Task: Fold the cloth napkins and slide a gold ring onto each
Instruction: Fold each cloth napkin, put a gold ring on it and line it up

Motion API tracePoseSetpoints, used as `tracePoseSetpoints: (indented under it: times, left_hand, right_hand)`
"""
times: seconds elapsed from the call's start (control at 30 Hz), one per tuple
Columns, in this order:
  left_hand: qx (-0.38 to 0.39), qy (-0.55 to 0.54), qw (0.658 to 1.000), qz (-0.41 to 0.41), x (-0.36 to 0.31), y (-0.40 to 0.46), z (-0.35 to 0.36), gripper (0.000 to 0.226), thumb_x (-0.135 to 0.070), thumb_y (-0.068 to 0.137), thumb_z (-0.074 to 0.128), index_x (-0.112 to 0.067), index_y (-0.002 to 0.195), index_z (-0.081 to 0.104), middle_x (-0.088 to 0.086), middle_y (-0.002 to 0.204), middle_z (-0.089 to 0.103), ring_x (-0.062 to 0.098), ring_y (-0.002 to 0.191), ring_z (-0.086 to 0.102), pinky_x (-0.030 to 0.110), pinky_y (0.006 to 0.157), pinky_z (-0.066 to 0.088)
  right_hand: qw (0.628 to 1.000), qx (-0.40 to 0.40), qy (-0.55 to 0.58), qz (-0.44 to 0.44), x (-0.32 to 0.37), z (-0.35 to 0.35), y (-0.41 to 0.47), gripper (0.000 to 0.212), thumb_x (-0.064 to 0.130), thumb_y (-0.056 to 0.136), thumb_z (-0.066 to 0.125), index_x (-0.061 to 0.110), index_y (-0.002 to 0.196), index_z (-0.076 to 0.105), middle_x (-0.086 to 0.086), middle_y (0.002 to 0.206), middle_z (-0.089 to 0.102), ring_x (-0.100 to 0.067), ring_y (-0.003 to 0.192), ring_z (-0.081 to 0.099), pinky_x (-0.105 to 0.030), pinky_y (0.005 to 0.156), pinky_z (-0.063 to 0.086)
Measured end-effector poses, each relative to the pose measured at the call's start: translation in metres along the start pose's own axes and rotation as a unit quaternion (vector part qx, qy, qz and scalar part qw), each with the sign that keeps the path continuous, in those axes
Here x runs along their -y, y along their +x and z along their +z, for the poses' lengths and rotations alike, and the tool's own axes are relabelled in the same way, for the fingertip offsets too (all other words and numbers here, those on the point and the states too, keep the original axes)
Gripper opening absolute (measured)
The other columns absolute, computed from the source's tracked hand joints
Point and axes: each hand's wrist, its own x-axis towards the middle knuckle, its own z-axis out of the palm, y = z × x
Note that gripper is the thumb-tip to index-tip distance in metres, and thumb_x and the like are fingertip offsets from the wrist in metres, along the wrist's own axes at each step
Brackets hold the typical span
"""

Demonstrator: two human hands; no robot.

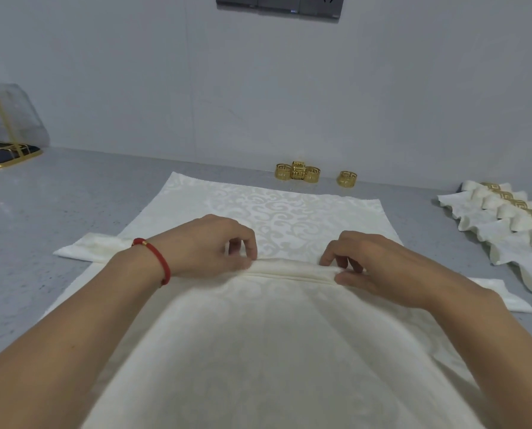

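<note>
Pinching a pleat in the napkin (pixel 277 218) with both hands, left hand (pixel 209 249) and right hand (pixel 379 267), we note finished napkins (pixel 506 230) ringed, four rings (pixel 312 174) unused

Views: one only, head-worn, so nothing is shared with a second view.
Position: above and behind both forearms, close over the work.
Facing: forward and down across the grey countertop (pixel 72 212) toward the wall (pixel 134 72).
Nearness: fingers (pixel 249 246) sit mid-frame, the napkin (pixel 289 212) spreading past them.
Far field: beyond the fingers, gold rings (pixel 298 173) by the wall.
Lens: wide-angle, edges bowed.
</note>
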Motion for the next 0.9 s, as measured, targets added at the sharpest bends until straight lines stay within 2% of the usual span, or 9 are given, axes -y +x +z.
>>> tracePoseSetpoints:
  times: [0.07,0.17,0.27,0.33,0.4,0.47,0.57,0.7,0.9]
  left_hand:
    - [-0.025,-0.022,0.999,-0.006,0.000,0.003,0.004,0.010,-0.037,0.094,0.060,-0.040,0.086,0.065,-0.013,0.085,0.062,0.003,0.067,0.051,0.021,0.067,0.041]
    - [-0.019,-0.026,0.999,-0.018,0.000,0.007,0.012,0.007,-0.034,0.091,0.067,-0.036,0.086,0.063,-0.011,0.077,0.059,0.003,0.065,0.050,0.023,0.067,0.043]
    - [-0.015,-0.019,0.999,-0.031,0.001,0.009,0.013,0.005,-0.035,0.091,0.068,-0.033,0.090,0.064,-0.011,0.079,0.058,0.005,0.069,0.051,0.027,0.071,0.046]
    - [-0.015,0.005,0.999,-0.033,0.002,0.010,0.013,0.005,-0.037,0.091,0.067,-0.034,0.093,0.064,-0.011,0.083,0.057,0.005,0.076,0.052,0.030,0.076,0.048]
    - [-0.012,0.025,0.999,-0.031,0.001,0.011,0.013,0.007,-0.040,0.092,0.066,-0.034,0.093,0.063,-0.011,0.087,0.055,0.004,0.082,0.050,0.032,0.081,0.049]
    - [-0.012,0.026,0.999,-0.027,0.001,0.010,0.014,0.009,-0.040,0.093,0.065,-0.032,0.095,0.063,-0.012,0.088,0.053,0.003,0.083,0.048,0.030,0.080,0.046]
    - [-0.010,0.028,0.999,-0.020,0.002,0.011,0.015,0.012,-0.038,0.094,0.063,-0.027,0.099,0.064,-0.011,0.089,0.051,0.004,0.084,0.047,0.027,0.078,0.042]
    - [0.014,0.041,0.999,-0.018,0.003,0.010,0.012,0.015,-0.039,0.098,0.056,-0.025,0.099,0.061,-0.011,0.092,0.053,0.009,0.087,0.050,0.032,0.084,0.046]
    - [0.057,0.031,0.996,-0.055,-0.002,0.015,0.012,0.020,-0.043,0.099,0.054,-0.026,0.088,0.054,-0.011,0.085,0.054,0.004,0.077,0.047,0.026,0.071,0.037]
  right_hand:
    - [1.000,0.011,0.000,0.003,0.003,-0.002,-0.001,0.019,0.034,0.099,0.062,0.046,0.114,0.060,0.019,0.099,0.052,-0.003,0.089,0.053,-0.034,0.085,0.050]
    - [0.998,0.027,-0.054,0.018,0.013,-0.014,-0.006,0.020,0.050,0.097,0.057,0.046,0.116,0.063,0.020,0.101,0.056,-0.001,0.093,0.054,-0.031,0.083,0.051]
    - [0.995,-0.052,-0.086,0.016,0.031,-0.026,0.004,0.038,0.064,0.098,0.043,0.044,0.123,0.064,0.022,0.110,0.061,-0.002,0.101,0.056,-0.030,0.084,0.049]
    - [0.996,-0.091,-0.025,0.010,0.041,-0.020,0.024,0.054,0.068,0.097,0.032,0.041,0.137,0.056,0.018,0.130,0.058,-0.007,0.121,0.053,-0.036,0.100,0.046]
    - [0.997,-0.071,0.009,0.018,0.049,0.001,0.044,0.065,0.067,0.099,0.022,0.037,0.154,0.038,0.009,0.156,0.040,-0.013,0.146,0.034,-0.043,0.118,0.031]
    - [0.999,-0.024,-0.022,0.039,0.051,0.031,0.056,0.069,0.066,0.101,0.014,0.034,0.163,0.013,0.002,0.171,0.009,-0.017,0.158,0.003,-0.047,0.127,0.009]
    - [0.998,0.019,-0.011,0.062,0.046,0.054,0.060,0.072,0.067,0.101,0.008,0.033,0.163,-0.003,0.001,0.172,-0.011,-0.016,0.156,-0.021,-0.050,0.126,-0.008]
    - [0.998,0.015,-0.011,0.066,0.045,0.054,0.062,0.074,0.068,0.100,0.009,0.031,0.163,-0.004,-0.002,0.172,-0.010,-0.018,0.155,-0.024,-0.052,0.126,-0.010]
    - [0.996,0.023,0.014,0.090,0.042,0.057,0.066,0.083,0.079,0.093,0.008,0.037,0.161,-0.012,-0.004,0.170,-0.018,-0.021,0.152,-0.032,-0.054,0.123,-0.016]
